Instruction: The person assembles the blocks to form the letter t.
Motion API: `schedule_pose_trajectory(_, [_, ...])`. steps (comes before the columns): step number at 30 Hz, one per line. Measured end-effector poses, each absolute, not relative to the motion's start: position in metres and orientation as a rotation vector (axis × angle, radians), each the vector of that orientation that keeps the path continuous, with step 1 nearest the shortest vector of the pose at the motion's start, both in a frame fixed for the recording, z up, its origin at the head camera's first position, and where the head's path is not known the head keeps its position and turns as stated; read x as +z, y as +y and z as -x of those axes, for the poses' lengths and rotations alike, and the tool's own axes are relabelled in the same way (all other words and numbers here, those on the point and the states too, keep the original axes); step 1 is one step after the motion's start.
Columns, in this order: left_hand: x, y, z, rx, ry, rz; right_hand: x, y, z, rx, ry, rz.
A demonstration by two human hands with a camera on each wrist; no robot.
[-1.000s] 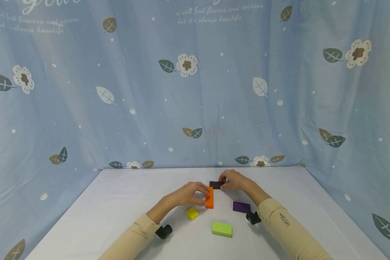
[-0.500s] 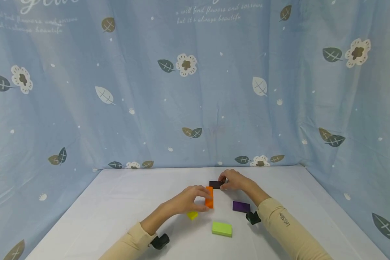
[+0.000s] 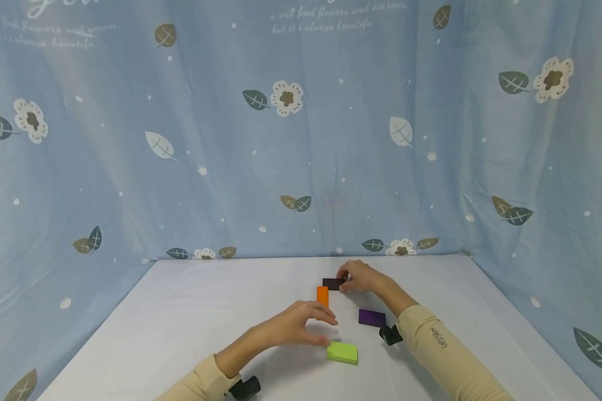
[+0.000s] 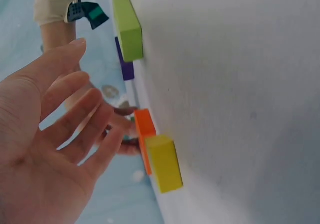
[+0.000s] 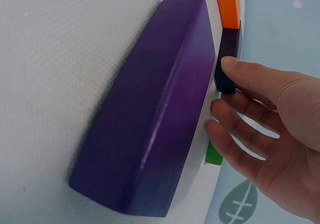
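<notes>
My right hand [image 3: 361, 277] pinches the right end of a black block [image 3: 333, 284], its thumb on the near side in the right wrist view. An orange block [image 3: 323, 295] stretches toward me from the black block's left end. My left hand [image 3: 296, 324] holds nothing; its fingers are spread and relaxed, with the thumb tip right at the left edge of a lime green block [image 3: 343, 353]. A yellow block [image 4: 165, 164] shows beside the orange one in the left wrist view, but my left hand hides it in the head view.
A purple block [image 3: 372, 318] lies between the lime block and my right forearm. Past my right fingers, a green block [image 5: 214, 154] shows partly in the right wrist view. A blue patterned curtain [image 3: 301, 145] rises behind the white table [image 3: 190, 312].
My left hand has left the orange block and moved toward me, over the yellow block, to the lime block's edge. The right hand keeps its hold on the black block.
</notes>
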State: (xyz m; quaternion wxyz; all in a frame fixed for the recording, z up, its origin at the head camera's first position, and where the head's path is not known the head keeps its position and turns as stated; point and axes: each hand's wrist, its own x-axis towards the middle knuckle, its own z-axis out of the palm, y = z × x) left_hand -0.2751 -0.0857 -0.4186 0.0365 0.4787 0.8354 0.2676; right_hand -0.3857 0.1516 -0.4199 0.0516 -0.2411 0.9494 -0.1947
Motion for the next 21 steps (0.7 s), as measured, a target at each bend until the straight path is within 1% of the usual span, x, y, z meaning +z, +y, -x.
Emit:
schedule_pose_trajectory(11, [-0.422,-0.0805,0.2653,0.8,2.485,-1.557,-0.4182,0.1522,0.3833,-0.621,2.885,0.731])
schedule_pose_trajectory(21, [-0.4216,-0.0799,0.2648,0.78,2.437,-1.536,-0.4192,0.1522,0.384,-0.634,2.88,0.74])
